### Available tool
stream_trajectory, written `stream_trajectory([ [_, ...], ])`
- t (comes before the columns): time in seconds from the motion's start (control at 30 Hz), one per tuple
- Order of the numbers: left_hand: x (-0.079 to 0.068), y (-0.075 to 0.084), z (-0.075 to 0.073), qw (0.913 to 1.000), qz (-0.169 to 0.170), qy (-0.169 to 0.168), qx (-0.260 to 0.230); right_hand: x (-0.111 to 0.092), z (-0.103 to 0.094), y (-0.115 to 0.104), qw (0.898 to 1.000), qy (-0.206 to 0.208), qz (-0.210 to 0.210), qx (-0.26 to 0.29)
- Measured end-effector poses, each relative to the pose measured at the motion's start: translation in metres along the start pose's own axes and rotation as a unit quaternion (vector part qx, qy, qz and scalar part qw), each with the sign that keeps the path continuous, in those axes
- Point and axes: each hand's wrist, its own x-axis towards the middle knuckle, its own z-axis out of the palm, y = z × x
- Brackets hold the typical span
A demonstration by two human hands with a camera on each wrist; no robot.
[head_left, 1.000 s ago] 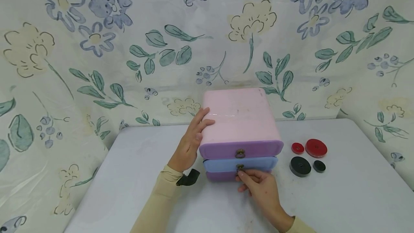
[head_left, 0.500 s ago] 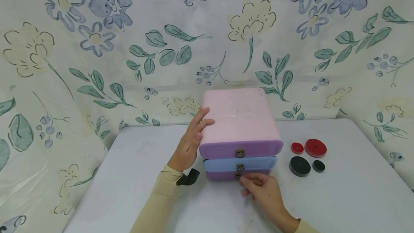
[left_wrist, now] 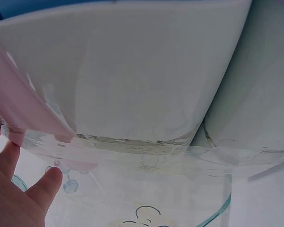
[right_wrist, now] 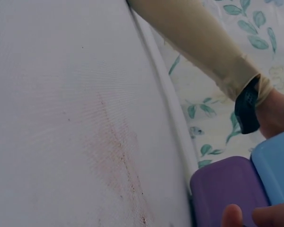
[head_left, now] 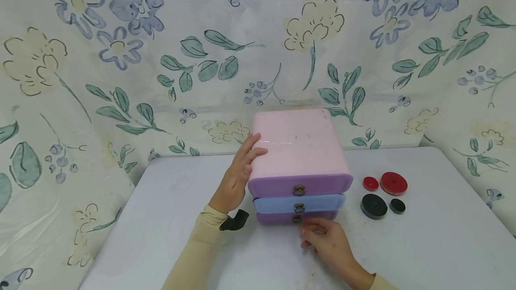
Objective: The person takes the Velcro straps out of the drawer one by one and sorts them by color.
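Observation:
A small chest of drawers (head_left: 298,144) has a pale pink top, a purple top drawer (head_left: 274,187), a blue middle drawer (head_left: 274,205) and a purple bottom drawer (head_left: 274,218). Each drawer front carries a brass-coloured knob. My left hand (head_left: 234,182) rests against the chest's left side, fingers extended; in the left wrist view its fingers (left_wrist: 9,161) lie at the pink edge. Just right of the bottom knob (head_left: 296,218), my right hand (head_left: 326,238) has loosely bent fingers in front of the bottom drawer and holds nothing. Its thumb and a finger (right_wrist: 272,215) show apart in the right wrist view.
Right of the chest lie a large red disc (head_left: 393,183), a small red disc (head_left: 370,184), a large black disc (head_left: 373,206) and a small black disc (head_left: 397,206). All stand on a white table (head_left: 173,209), with a flowered cloth (head_left: 258,35) behind it.
My right hand has drawn slightly right and down from the lower knobs, uncovering the bottom one. The left hand and the chest stay in place.

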Motion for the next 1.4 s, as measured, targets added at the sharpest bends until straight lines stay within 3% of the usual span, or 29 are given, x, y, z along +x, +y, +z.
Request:
stream_trajectory([
  [0.37, 0.000, 0.001, 0.000, 1.0000, 0.004, 0.001, -0.003, 0.007, 0.005, 0.007, 1.000, 0.004, -0.022, -0.013],
  [0.57, -0.001, 0.000, 0.000, 1.0000, 0.005, 0.000, -0.005, 0.010, 0.004, 0.007, 1.000, -0.007, -0.015, -0.014],
  [1.2, -0.001, 0.000, 0.000, 1.0000, 0.005, 0.000, -0.007, 0.016, 0.011, 0.009, 0.999, 0.008, -0.002, 0.049],
  [1.4, -0.001, -0.001, 0.000, 1.0000, 0.006, 0.001, -0.003, 0.015, 0.008, 0.009, 0.999, -0.001, 0.004, 0.042],
])
